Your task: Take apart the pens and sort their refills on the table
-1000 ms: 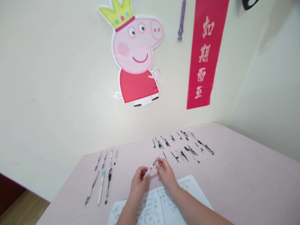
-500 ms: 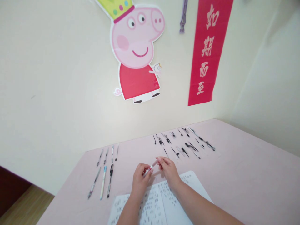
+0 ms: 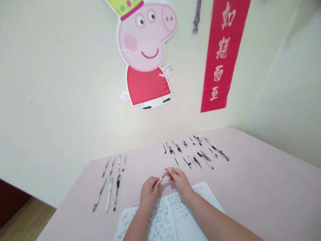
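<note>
Behind an open notebook (image 3: pixel 165 221), a pale wall fills most of the view and a pink surface (image 3: pixel 263 201) spreads out on every side of the pages. High above the notebook and to its right hangs a red banner (image 3: pixel 224 53) with gold characters. Left of the banner, straight above the notebook, is a cartoon pig cutout (image 3: pixel 146 57) in a red dress.

The notebook lies flat at the near edge, its pages covered in handwriting. The person's two forearms cross it. The left hand (image 3: pixel 149 192) and right hand (image 3: pixel 181 182) meet just beyond its far edge, above the bare surface.

To the notebook's left, whole pens (image 3: pixel 109 194) lie side by side in two short rows. Beyond it and to the right, well apart from the hands, small dark pen parts (image 3: pixel 198 154) are scattered in loose lines.

Between the hands is a slim pen (image 3: pixel 163 174), tilted up toward the right. The left fingers (image 3: pixel 156 182) pinch its lower end and the right fingers (image 3: pixel 173 171) pinch its upper end, the remaining fingers curled in.

A second ago a longer stretch of the pen, with a red and white label, showed between the hands. Now the hands have closed toward each other and only a short pinkish piece shows. Whether the pen is in one piece cannot be told.
</note>
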Available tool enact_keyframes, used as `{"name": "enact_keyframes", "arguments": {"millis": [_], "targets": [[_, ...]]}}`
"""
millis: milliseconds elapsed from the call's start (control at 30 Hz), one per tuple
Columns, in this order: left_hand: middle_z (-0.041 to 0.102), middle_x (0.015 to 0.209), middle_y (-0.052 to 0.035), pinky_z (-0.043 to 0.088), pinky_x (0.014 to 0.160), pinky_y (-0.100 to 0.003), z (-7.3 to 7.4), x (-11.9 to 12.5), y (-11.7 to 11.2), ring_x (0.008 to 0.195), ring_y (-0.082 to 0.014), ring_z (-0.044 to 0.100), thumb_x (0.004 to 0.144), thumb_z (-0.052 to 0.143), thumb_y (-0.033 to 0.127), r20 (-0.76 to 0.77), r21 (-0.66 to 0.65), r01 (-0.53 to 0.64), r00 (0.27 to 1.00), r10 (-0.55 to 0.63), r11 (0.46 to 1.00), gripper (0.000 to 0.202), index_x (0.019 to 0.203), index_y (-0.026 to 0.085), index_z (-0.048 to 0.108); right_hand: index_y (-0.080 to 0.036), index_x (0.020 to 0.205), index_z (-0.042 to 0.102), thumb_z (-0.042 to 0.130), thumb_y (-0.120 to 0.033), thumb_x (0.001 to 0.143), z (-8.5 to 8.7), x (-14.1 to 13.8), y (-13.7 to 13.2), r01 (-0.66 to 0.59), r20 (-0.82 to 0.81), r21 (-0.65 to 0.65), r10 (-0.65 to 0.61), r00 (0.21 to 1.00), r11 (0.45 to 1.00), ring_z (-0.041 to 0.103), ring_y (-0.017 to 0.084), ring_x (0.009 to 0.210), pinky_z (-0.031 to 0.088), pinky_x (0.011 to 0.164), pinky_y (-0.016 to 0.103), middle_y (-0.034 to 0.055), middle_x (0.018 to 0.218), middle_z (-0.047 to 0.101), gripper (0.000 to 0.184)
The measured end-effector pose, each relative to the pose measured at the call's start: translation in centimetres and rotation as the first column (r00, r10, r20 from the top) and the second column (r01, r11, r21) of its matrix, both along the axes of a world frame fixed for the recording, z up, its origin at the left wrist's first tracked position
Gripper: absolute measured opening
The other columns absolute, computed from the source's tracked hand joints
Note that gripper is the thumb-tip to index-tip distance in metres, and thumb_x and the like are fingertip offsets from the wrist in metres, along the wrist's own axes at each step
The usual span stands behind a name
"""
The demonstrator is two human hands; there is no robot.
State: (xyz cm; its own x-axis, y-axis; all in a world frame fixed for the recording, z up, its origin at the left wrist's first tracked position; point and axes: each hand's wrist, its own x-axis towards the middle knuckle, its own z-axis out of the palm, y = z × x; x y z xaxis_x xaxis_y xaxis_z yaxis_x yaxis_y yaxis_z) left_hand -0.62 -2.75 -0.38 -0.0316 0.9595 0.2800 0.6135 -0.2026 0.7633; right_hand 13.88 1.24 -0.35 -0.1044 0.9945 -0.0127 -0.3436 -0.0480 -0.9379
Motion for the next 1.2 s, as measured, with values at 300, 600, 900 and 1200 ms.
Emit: {"name": "enact_keyframes", "arguments": {"millis": [300, 600, 900, 1200], "targets": [[0.063, 0.073, -0.0051, 0.044, 0.066, -0.028, -0.1, -0.1, 0.1, 0.071, -0.0171, 0.058, 0.085, 0.038, 0.04, -0.062, 0.026, 0.022, 0.998, -0.021, 0.999, 0.035, 0.083, 0.018, 0.066, -0.015, 0.08, 0.071, 0.066, -0.052, 0.064, 0.3, -0.2, -0.1, 0.016, -0.05, -0.017, -0.017, 0.999, 1.0, 0.044, 0.01, 0.053, 0.034, 0.052, 0.023, -0.0004, 0.057, 0.053, 0.04], [0.064, 0.076, -0.005, 0.045, 0.068, -0.029, -0.1, 0.0, 0.0, 0.073, -0.0169, 0.059, 0.085, 0.042, 0.037, -0.083, 0.088, -0.005, 0.996, 0.012, 0.996, 0.029, 0.082, 0.018, 0.065, -0.016, 0.088, 0.069, 0.065, -0.054, 0.066, 0.6, -0.1, -0.3, -0.009, -0.053, -0.024, 0.008, 0.999, 1.0, 0.044, 0.011, 0.054, 0.033, 0.053, 0.024, -0.0014, 0.057, 0.052, 0.044], [0.065, 0.075, -0.0057, 0.046, 0.069, -0.031, 0.3, 0.0, 0.0, 0.074, -0.0178, 0.06, 0.084, 0.045, 0.037, -0.131, 0.153, -0.015, 0.991, 0.035, 0.988, 0.028, 0.079, 0.018, 0.065, -0.018, 0.059, 0.052, 0.069, -0.049, 0.063, 0.0, 0.0, 0.0, 0.06, 0.001, -0.046, -0.06, 0.998, 0.997, 0.035, 0.007, 0.044, 0.026, 0.045, 0.022, -0.0058, 0.048, 0.044, 0.036], [0.066, 0.074, -0.0057, 0.047, 0.068, -0.031, -0.1, -0.2, -0.1, 0.073, -0.0178, 0.06, 0.087, 0.04, 0.034, -0.203, 0.162, -0.022, 0.978, 0.055, 0.987, 0.03, 0.082, 0.019, 0.066, -0.015, 0.084, 0.069, 0.071, -0.043, 0.061, -0.3, -0.1, 0.2, 0.019, -0.076, -0.068, -0.024, 0.997, 0.998, 0.042, 0.009, 0.051, 0.031, 0.05, 0.023, -0.0017, 0.056, 0.053, 0.036]]}}
